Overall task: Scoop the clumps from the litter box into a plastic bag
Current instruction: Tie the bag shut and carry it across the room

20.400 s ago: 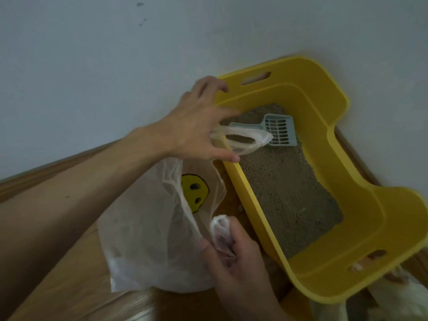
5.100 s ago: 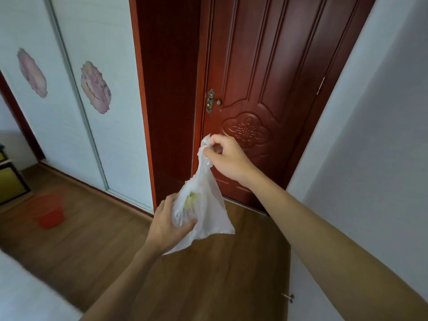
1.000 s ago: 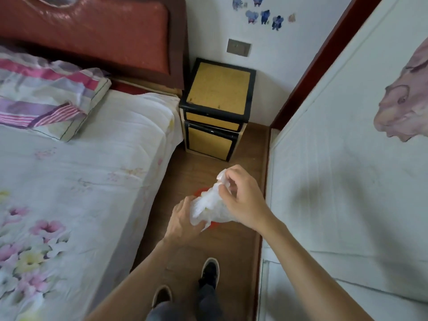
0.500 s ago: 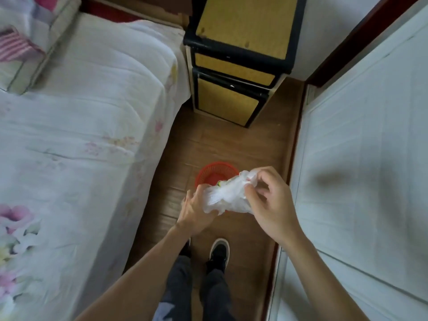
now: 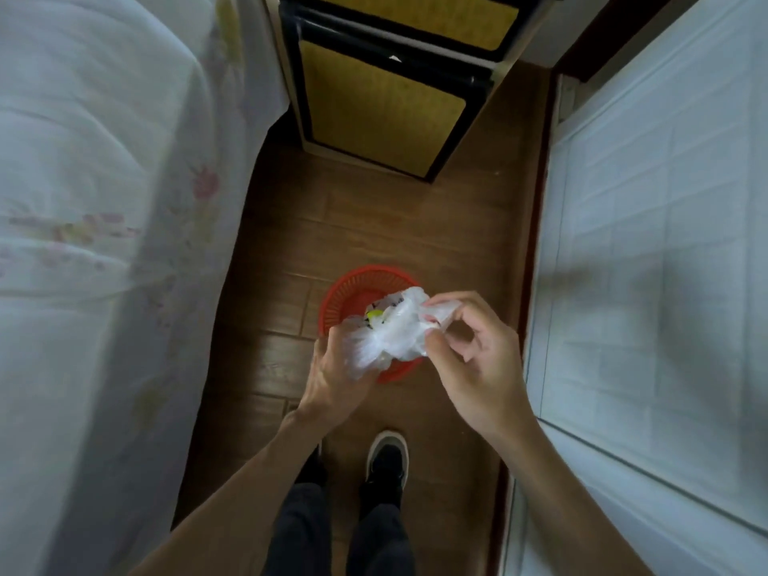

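A narrow strip of wooden floor (image 5: 374,226) runs between a bed and a white sliding door. Above it, the left hand (image 5: 334,382) curls round the bunched lower part of the plastic bag (image 5: 395,332), while the right hand (image 5: 478,367) pinches the bag's twisted upper end between thumb and fingertips. The bag hangs directly over a red basket (image 5: 353,286). A black shoe (image 5: 386,455) stands below; a yellow nightstand (image 5: 382,106) stands beyond.

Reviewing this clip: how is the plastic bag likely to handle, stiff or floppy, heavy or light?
Probably floppy: the plastic bag bunches and creases between the left hand and right hand. Likely light, as the right hand only pinches one edge above the red basket.
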Demonstrator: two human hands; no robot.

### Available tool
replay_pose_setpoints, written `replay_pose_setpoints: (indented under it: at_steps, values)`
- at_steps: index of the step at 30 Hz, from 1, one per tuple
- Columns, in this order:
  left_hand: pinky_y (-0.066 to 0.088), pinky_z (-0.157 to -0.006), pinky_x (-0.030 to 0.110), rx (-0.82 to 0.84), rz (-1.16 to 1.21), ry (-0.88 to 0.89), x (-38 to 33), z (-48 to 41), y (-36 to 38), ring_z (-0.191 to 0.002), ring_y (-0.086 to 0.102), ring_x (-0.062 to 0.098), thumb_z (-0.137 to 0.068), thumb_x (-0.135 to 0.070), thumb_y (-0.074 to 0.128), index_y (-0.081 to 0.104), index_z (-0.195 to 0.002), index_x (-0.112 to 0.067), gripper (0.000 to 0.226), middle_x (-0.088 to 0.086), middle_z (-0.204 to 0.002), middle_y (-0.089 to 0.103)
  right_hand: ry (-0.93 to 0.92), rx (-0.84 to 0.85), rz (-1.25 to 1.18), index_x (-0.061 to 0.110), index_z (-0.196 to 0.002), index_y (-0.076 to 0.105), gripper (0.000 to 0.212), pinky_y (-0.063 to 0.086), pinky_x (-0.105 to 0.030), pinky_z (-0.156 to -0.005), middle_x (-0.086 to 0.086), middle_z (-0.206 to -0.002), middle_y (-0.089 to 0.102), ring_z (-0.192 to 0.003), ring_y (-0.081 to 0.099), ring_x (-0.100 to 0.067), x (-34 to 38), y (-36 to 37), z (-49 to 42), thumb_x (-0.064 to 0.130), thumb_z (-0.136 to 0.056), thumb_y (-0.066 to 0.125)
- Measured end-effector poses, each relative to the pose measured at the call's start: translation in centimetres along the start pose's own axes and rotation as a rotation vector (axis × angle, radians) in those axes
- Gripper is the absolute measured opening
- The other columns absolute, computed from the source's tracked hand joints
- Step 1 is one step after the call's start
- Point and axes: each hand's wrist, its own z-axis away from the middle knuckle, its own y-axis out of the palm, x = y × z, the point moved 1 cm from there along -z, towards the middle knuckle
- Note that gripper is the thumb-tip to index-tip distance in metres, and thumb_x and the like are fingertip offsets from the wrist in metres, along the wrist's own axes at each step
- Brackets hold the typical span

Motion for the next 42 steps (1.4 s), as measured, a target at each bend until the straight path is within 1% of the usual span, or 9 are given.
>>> replay_pose_setpoints:
  at_steps: [5,8,12,16,21,25,31,35,42]
  values:
    - [0.052,-0.086,0.047,0.015,0.024,-0.049,2.4,-3.2,2.6,-0.115,0.052,0.023,-0.068,-0.063,0.07,0.035,-0.124,-0.036,0.071,-0.002,-0.124,0.051,0.053,-0.066,-0.044,-0.01,-0.084,0.06,0.008,0.053,-0.018,-0.074,-0.009,-0.093,0.064,-0.091,0.065,-0.005,-4.2,1.3,-1.6,-0.018,-0.082,0.056]
    - [0.051,-0.087,0.049,0.016,0.007,-0.062,3.8,-4.8,3.8,-0.117,0.05,0.026,-0.069,-0.063,0.07,0.034,-0.125,-0.034,0.073,-0.002,-0.124,0.051,0.07,-0.102,-0.04,-0.01,-0.08,0.058,0.006,0.054,-0.021,-0.074,-0.011,-0.089,0.064,-0.087,0.064,-0.011,-6.9,1.7,-2.2,-0.016,-0.082,0.057]
    - [0.042,-0.081,0.031,-0.036,-0.031,-0.016,5.1,-6.2,5.8,-0.109,0.049,0.017,-0.07,-0.056,0.074,0.041,-0.127,-0.019,0.076,-0.006,-0.116,0.048,0.085,-0.112,-0.008,-0.007,-0.078,0.057,0.007,0.056,-0.026,-0.074,-0.013,-0.088,0.064,-0.089,0.065,-0.018,-10.3,1.7,-2.9,-0.013,-0.082,0.058]
    - [0.042,-0.098,0.036,-0.015,-0.095,0.017,7.0,-8.5,8.4,-0.117,0.049,0.021,-0.072,-0.045,0.077,0.042,-0.13,-0.02,0.073,0.002,-0.128,0.051,0.05,-0.102,0.047,-0.005,-0.079,0.057,0.007,0.06,-0.041,-0.074,-0.011,-0.09,0.064,-0.092,0.065,-0.017,-13.2,1.6,-3.5,-0.009,-0.083,0.06]
    - [0.041,-0.103,0.049,0.063,-0.092,0.001,10.1,-11.5,10.7,-0.131,0.041,0.027,-0.067,-0.077,0.058,0.033,-0.137,-0.023,0.092,0.006,-0.14,0.046,0.064,-0.098,0.092,-0.003,-0.078,0.057,0.006,0.06,-0.04,-0.074,-0.011,-0.086,0.062,-0.084,0.064,-0.02,-17.5,2.5,-4.2,-0.004,-0.083,0.06]
    - [0.038,-0.088,0.021,0.102,-0.23,-0.015,12.8,-14.9,12.2,-0.121,0.047,0.011,-0.064,-0.081,0.058,0.037,-0.13,-0.039,0.081,-0.012,-0.129,0.046,0.082,-0.125,0.208,-0.003,-0.074,0.056,0.008,0.049,-0.02,-0.059,-0.007,-0.074,0.059,-0.062,0.056,-0.011,-21.7,4.0,-4.7,-0.002,-0.079,0.063]
    - [0.042,-0.07,0.013,0.127,-0.33,-0.073,15.7,-16.8,13.4,-0.101,0.058,0.001,-0.05,-0.087,0.062,0.038,-0.124,-0.048,0.087,-0.023,-0.114,0.05,0.074,-0.172,0.371,0.013,-0.069,0.048,0.018,0.034,-0.013,-0.063,0.018,-0.068,0.045,-0.063,0.045,0.0,-23.9,5.7,-5.2,0.01,-0.077,0.064]
    - [0.038,-0.079,0.013,0.164,-0.378,-0.001,12.1,-14.3,10.3,-0.11,0.051,0.003,-0.064,-0.071,0.068,0.033,-0.13,-0.044,0.08,-0.018,-0.122,0.043,0.092,-0.161,0.469,0.011,-0.081,0.057,0.011,0.04,-0.023,-0.073,0.004,-0.081,0.057,-0.08,0.054,-0.015,-22.3,5.4,-4.5,0.022,-0.079,0.059]
    - [0.053,-0.082,0.036,0.358,-0.423,0.131,3.2,-9.9,1.6,-0.105,0.059,0.022,-0.064,-0.052,0.071,0.036,-0.123,-0.031,0.072,-0.001,-0.115,0.057,0.205,0.109,0.674,0.015,-0.129,0.05,0.052,0.035,-0.031,-0.104,0.0,-0.124,0.057,-0.118,0.048,-0.019,-18.4,2.8,-3.9,0.035,-0.084,0.066]
